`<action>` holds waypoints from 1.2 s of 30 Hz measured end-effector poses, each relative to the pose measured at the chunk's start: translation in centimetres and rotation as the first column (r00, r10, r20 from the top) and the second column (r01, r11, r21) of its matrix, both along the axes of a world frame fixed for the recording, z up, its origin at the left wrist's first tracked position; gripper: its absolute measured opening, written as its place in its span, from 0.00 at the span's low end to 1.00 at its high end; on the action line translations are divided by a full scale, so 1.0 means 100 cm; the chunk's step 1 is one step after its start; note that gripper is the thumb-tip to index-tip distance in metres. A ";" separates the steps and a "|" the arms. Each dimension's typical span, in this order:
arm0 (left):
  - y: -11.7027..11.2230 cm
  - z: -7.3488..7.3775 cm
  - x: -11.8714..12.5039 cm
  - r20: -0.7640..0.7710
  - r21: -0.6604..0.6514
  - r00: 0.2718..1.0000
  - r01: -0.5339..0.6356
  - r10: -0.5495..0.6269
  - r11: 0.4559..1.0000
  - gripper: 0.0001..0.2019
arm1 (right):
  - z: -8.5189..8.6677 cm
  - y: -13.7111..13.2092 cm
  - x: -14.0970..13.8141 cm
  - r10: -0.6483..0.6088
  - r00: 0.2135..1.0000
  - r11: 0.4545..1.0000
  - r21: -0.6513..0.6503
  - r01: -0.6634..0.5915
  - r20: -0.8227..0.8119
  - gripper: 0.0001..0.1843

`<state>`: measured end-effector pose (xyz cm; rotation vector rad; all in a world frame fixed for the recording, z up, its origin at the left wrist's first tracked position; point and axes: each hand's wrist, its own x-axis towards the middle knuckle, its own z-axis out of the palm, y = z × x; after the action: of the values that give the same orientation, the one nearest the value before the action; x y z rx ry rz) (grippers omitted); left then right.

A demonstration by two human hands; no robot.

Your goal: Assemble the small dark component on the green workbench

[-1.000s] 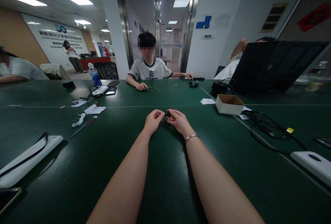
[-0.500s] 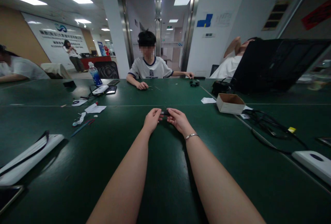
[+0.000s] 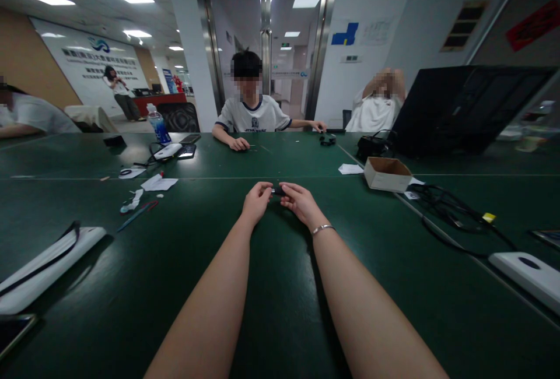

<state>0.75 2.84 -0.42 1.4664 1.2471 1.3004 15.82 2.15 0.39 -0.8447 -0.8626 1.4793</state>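
Observation:
Both my arms stretch out over the dark green table (image 3: 280, 309). My left hand (image 3: 256, 201) and my right hand (image 3: 300, 202) meet at the middle of the table, fingers curled. Between their fingertips they pinch a small black object (image 3: 278, 190), too small to name. A thin metal bracelet (image 3: 322, 228) sits on my right wrist. The hands hover just above the tabletop.
A person in a white shirt (image 3: 251, 113) sits opposite; others sit at far left and right. An open cardboard box (image 3: 387, 174), black cables (image 3: 455, 213), a laptop (image 3: 464, 111) and white device (image 3: 525, 271) lie right. Papers (image 3: 160, 182), a bottle (image 3: 157, 125) and a white pad (image 3: 44, 265) lie left.
My hands stay together on the small black object, barely shifting. The person at the far right has leaned back with arms raised to the head.

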 end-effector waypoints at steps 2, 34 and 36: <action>0.000 0.000 0.000 -0.004 -0.020 1.000 -0.012 0.012 1.000 0.12 | 0.000 0.000 0.000 0.004 1.000 1.000 -0.002 -0.004 0.002 0.06; -0.002 0.002 0.000 0.072 -0.043 0.997 -0.004 0.008 0.999 0.13 | 0.000 0.000 0.001 0.007 1.000 1.000 0.006 -0.007 0.009 0.08; -0.001 0.000 0.000 0.025 -0.037 1.000 -0.010 0.011 0.999 0.14 | 0.000 0.000 0.001 0.013 1.000 1.000 0.006 -0.014 0.012 0.08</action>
<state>0.72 2.71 -0.43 1.4152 1.2573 1.2927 15.87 2.18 0.39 -0.8456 -0.8824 1.4843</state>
